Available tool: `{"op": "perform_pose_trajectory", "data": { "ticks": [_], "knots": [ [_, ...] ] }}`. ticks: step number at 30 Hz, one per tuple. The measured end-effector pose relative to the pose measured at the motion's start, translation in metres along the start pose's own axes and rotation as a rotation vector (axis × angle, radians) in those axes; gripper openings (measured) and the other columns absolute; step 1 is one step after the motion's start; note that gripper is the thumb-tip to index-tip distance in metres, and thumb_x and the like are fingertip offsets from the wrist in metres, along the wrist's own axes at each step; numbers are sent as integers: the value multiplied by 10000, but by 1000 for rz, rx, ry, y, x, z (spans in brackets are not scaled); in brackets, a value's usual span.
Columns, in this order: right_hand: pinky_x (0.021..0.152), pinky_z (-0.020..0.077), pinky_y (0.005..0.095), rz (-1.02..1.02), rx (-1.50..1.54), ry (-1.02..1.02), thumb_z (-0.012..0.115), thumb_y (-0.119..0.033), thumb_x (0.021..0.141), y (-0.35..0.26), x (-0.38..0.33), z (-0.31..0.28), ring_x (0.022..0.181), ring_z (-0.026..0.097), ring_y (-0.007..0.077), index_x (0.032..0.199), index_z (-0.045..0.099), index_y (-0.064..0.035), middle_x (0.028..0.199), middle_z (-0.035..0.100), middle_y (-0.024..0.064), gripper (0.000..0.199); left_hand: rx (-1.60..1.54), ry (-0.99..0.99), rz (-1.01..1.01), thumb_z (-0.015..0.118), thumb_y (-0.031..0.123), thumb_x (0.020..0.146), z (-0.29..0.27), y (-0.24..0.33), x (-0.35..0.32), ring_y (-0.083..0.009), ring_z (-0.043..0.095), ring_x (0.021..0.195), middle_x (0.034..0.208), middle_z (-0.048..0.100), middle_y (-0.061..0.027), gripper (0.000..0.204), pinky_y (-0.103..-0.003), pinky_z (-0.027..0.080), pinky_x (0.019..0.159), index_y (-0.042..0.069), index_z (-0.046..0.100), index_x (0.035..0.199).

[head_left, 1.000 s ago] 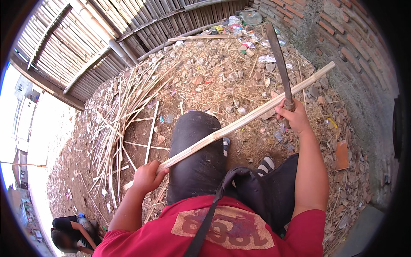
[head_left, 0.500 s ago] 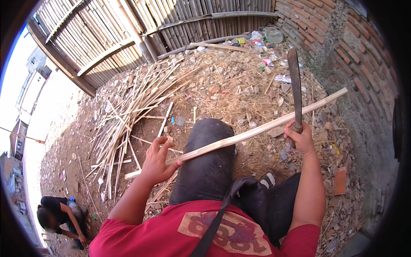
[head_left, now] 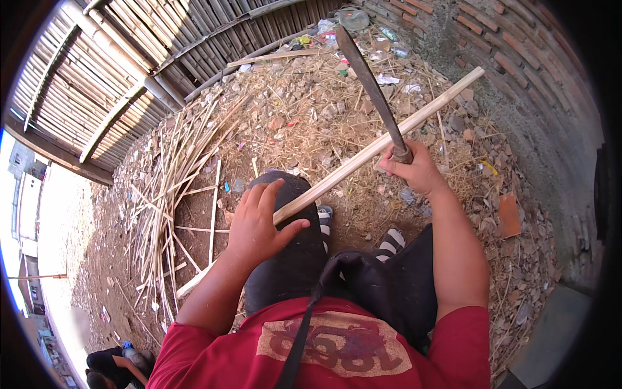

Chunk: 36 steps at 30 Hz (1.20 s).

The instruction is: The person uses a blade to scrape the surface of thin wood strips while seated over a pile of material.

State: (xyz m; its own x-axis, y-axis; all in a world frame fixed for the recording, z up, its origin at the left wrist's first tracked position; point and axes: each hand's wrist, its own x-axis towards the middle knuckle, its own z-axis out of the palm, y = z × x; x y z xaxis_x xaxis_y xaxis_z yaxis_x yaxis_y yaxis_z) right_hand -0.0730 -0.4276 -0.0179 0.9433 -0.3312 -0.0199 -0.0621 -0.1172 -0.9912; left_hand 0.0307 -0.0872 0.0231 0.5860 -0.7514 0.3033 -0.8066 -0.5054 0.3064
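A long pale wooden stick slants across my raised thigh, its far end up toward the brick wall. My left hand holds it at the thigh, thumb on one side and the fairly straight fingers on the other; the palm hides that stretch of wood. My right hand is closed round the handle of a machete. The dark blade points up and away to the left. In the picture its base crosses the stick just beyond my right fist; I cannot tell whether they touch.
Many thin split strips lie in a heap on the left. Beyond stands a bamboo fence; a brick wall rises on the right. Stones and litter cover the ground, with a brick piece at right. Another person crouches at lower left.
The stick has tilted more steeply, its far end higher and farther left in view. The machete has swung leftward. My head view has shifted to the right.
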Motion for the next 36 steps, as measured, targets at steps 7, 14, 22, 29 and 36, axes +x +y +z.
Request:
{"op": "perform_pose_trajectory", "data": {
  "ticks": [7, 14, 22, 29, 36],
  "knots": [
    [711, 471, 287, -22, -71, -40, 821, -177, 823, -3, -5, -1, 746, 570, 81, 872, 658, -70, 808, 658, -17, 201, -6, -62, 6, 739, 351, 871, 33, 1, 11, -349, 616, 846, 893, 593, -134, 388, -457, 496, 741, 31, 607, 1048],
    [730, 461, 301, -82, -168, -62, 815, -222, 820, -5, 0, 13, 751, 542, 97, 877, 660, -64, 769, 617, -16, 228, 144, -52, 27, 706, 324, 902, 44, 1, 13, -371, 616, 850, 883, 604, -144, 309, -467, 495, 730, 47, 569, 916],
    [674, 512, 410, -98, -722, -30, 762, -256, 796, -39, -17, 17, 719, 654, 314, 903, 660, -68, 745, 646, 139, 239, 13, -150, -146, 681, 355, 930, 29, 3, 19, -449, 649, 748, 768, 646, -220, 362, -547, 494, 658, 22, 547, 886],
    [629, 487, 462, -138, -787, -45, 752, -239, 779, 9, 3, 25, 691, 653, 359, 838, 660, -91, 697, 646, 146, 183, 7, -220, -184, 662, 425, 936, 33, 3, 22, -444, 666, 759, 793, 668, -227, 416, -550, 515, 671, 29, 567, 849],
    [699, 515, 479, -30, -928, -73, 702, -238, 800, 1, 0, 28, 777, 666, 385, 894, 662, -74, 803, 680, 175, 193, 6, -276, -209, 670, 423, 930, 34, -3, 20, -444, 663, 758, 772, 663, -223, 417, -549, 512, 681, 27, 572, 844]
  ]
}}
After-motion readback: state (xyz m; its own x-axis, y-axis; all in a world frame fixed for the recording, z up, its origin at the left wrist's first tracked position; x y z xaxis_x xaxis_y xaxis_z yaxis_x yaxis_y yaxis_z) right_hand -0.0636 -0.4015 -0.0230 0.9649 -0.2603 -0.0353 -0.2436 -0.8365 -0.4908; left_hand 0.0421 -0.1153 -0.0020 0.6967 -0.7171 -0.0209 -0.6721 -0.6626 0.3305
